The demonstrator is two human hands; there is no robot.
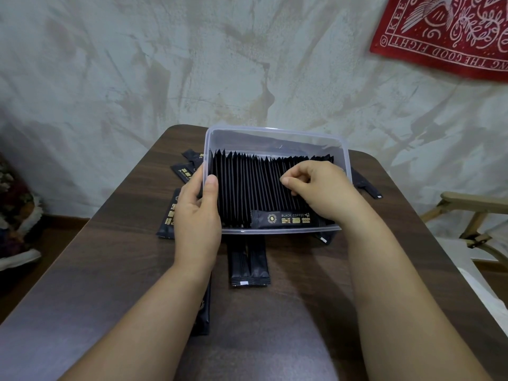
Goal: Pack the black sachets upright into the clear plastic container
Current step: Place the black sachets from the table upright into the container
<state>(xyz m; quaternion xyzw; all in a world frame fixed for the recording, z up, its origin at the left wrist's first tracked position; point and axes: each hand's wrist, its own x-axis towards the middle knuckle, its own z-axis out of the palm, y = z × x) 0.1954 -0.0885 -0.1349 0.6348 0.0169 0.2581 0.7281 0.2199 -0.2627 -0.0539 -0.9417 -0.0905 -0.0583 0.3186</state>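
The black sachets (pixel 247 188) stand upright in a packed row inside the clear plastic container (pixel 275 130). One labelled sachet (pixel 286 219) lies sideways against the near wall. The right hand (pixel 319 188) pinches sachet tops near the right end of the row. The left hand (pixel 196 215) grips the container's left wall, thumb inside. Loose sachets (pixel 248 264) lie around the container on the dark wooden table (pixel 123 243).

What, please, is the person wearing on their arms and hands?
Nothing visible: the left hand and right hand are bare, with no gloves, rings, watch or bracelet, and no sleeves show as far as the picture reaches. The visible nails look short and unpainted.
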